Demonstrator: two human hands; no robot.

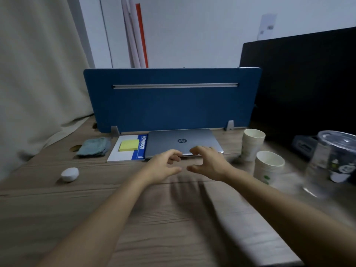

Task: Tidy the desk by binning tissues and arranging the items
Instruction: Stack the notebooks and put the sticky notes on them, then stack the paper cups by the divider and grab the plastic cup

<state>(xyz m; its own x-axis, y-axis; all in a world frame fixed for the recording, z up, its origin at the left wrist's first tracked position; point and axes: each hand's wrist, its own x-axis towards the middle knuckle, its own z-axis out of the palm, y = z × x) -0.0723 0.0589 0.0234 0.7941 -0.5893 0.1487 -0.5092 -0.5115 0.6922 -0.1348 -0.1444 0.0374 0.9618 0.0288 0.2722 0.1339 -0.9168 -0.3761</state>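
A rounded white lump (70, 174), perhaps a balled tissue, sits alone on the wooden desk (57, 201) at far left, bare grain around it. Behind lie a folded teal cloth (94, 147) and a notebook (127, 151) bearing a yellow sticky pad (129, 145), touching the closed grey laptop (181, 140). The left hand (163, 166) and right hand (207, 162), fingers loosely curled and empty, hover at its front edge. Paper cups (268, 166) stand right.

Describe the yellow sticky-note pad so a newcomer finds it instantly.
Start at the blue divider panel at the desk's back. Below its left end lies a white notebook with a blue spine. The yellow sticky-note pad sits on it, the only yellow thing there.
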